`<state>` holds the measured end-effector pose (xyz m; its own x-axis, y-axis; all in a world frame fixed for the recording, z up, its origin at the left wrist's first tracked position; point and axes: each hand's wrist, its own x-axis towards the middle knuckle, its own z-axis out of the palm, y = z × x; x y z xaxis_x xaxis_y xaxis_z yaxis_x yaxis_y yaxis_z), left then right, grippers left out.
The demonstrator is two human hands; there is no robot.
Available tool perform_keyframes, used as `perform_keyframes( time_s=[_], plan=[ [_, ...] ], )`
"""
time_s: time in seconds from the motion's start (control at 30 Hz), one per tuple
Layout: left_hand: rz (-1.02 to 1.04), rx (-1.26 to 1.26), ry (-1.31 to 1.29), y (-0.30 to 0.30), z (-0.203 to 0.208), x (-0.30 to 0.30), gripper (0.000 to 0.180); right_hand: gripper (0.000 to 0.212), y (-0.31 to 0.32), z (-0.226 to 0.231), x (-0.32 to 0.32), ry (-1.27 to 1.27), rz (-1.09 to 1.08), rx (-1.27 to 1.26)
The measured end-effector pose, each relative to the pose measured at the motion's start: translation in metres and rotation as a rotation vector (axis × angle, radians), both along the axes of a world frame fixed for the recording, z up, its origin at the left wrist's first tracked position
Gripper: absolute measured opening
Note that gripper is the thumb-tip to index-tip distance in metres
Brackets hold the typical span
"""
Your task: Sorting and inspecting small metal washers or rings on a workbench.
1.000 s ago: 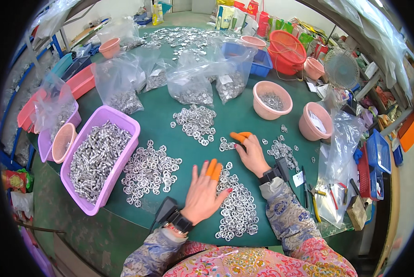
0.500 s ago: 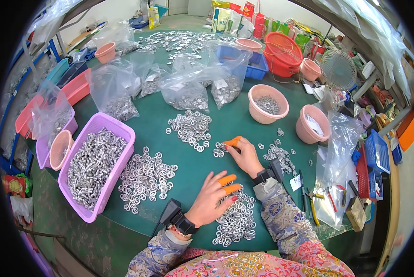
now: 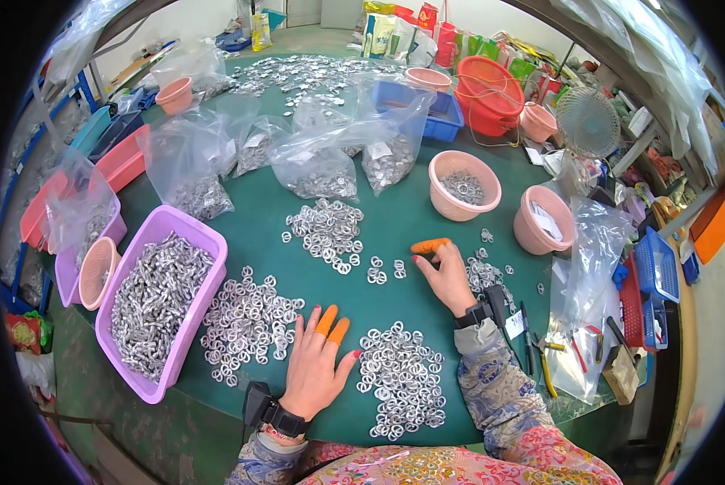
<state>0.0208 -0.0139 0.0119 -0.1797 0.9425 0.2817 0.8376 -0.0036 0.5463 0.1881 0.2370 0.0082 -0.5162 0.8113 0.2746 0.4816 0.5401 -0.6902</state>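
Resting btwn ring piles [image 3: 401, 381]; L hand [image 3: 314, 373] spread

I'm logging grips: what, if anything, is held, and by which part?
The left hand holds nothing visible; whether the right hand holds anything, I can't tell.

I count one left hand [image 3: 310, 370] and one right hand [image 3: 450, 284] over the tabletop [image 3: 257, 242]; two orange finger covers [image 3: 326, 320] on the left; four larger heaps of metal rings [image 3: 403, 386]; two purple baskets [image 3: 172, 223] by the left edge; six small round pink containers [image 3: 453, 208]; one blue bin [image 3: 443, 127] toward the far edge.
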Motion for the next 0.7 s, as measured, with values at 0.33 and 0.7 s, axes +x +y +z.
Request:
perform_keyframes(
  time_s=[0.33, 0.7],
  plan=[
    [-0.011, 0.0, -0.009, 0.0, -0.001, -0.002, 0.044, 0.023, -0.01, -0.005, -0.013, 0.001, 0.107, 0.269],
    [0.003, 0.028, -0.008, -0.001, -0.006, -0.003, 0.047, 0.02, -0.044, 0.016, -0.017, 0.078, 0.37, -0.453]
  ],
)
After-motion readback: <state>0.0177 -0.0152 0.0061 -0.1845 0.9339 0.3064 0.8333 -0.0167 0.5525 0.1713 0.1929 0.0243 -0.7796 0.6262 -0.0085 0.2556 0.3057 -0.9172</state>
